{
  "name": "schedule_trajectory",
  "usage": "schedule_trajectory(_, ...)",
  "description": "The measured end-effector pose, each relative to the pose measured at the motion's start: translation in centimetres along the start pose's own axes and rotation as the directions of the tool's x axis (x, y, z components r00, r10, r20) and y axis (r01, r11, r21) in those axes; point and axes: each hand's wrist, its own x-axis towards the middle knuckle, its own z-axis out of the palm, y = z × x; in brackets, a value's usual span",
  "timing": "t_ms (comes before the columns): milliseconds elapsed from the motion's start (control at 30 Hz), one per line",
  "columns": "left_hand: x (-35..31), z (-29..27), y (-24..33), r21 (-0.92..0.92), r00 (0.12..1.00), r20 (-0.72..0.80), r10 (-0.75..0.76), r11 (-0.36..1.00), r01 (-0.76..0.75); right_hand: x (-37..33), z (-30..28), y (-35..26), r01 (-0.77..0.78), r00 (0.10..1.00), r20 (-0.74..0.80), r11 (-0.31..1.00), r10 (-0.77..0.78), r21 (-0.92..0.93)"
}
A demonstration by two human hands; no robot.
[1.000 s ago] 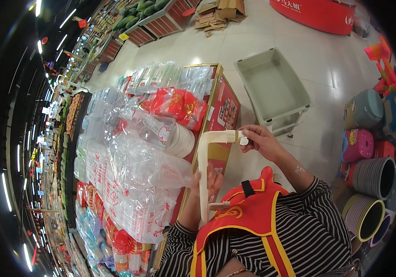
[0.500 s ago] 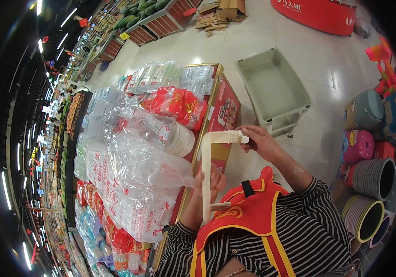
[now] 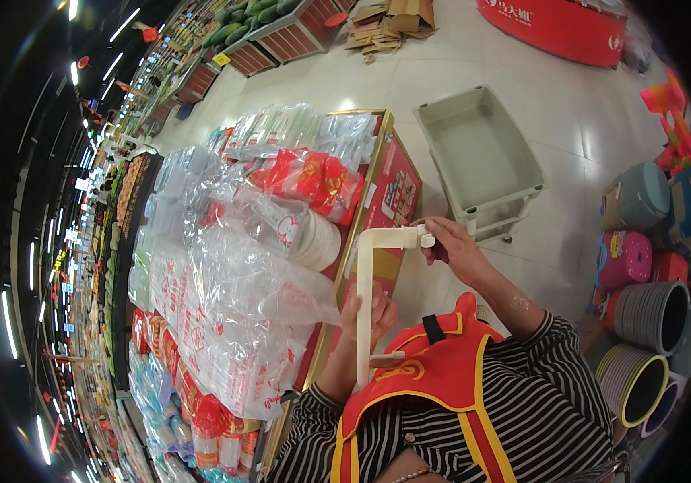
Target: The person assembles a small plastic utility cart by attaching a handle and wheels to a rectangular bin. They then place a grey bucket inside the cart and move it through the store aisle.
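Pale tiled floor (image 3: 345,88) is spreading across the background, while a red-sided display table (image 3: 398,169) is standing at the left, carrying clear plastic wrapping (image 3: 233,298) and a red bag (image 3: 313,177). An off-white bent bar (image 3: 365,274) is being held before the person's chest, between the table and the striped sleeve (image 3: 542,326); its long part is running almost straight up and down in the view, and its upper part is pointing toward the right. The left hand (image 3: 380,312) is grasping the long part, its fingers curling partly out of sight behind it. The right hand (image 3: 454,245) is pinching a small white end piece (image 3: 427,240) at the tip of the upper part, between thumb and fingers. Near the lower end, a short stub (image 3: 387,359) is jutting out in front of the red vest (image 3: 434,394). Compared with one second ago, the bar is standing slightly farther right and less tilted, and the left hand is showing the same rightward shift; the right hand is keeping nearly the same place and pinch. A grey-green bin (image 3: 482,149) is resting beyond the right hand, as before, and stacked buckets (image 3: 639,318) are lying tilted at the far right.
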Motion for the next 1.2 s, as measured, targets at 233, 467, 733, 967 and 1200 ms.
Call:
schedule_trajectory(233, 0.0, 0.2, 0.2, 0.083, 0.994, -0.065, -0.084, 0.993, 0.09, 0.5, 0.6, 0.4, -0.01, 1.0, 0.029, 0.999, 0.008, 0.051)
schedule_trajectory(467, 3.2, 2.2, -0.3, 0.12, 0.965, -0.262, 0.005, 0.992, 0.027, 2.6, 0.9, -1.4, -0.003, 0.995, 0.103, 0.979, -0.018, 0.202)
schedule_trajectory(733, 6.2, 3.0, -3.0, 0.208, 0.972, -0.228, 0.065, 0.978, -0.017, 5.5, -0.2, -3.1, 0.008, 0.985, 0.174, 1.0, -0.01, 0.012)
schedule_trajectory(967, 5.5, 1.6, -5.2, 0.271, 0.995, -0.081, -0.052, 0.96, 0.072, 5.3, -1.1, -6.6, 0.075, 0.952, 0.296, 0.997, -0.071, -0.004)
schedule_trajectory(1200, 6.9, 3.9, -6.3, 0.654, 0.981, 0.19, 0.038, 0.741, -0.155, 4.8, -0.1, -8.9, 0.177, 0.85, 0.526, 0.932, 0.017, -0.317)
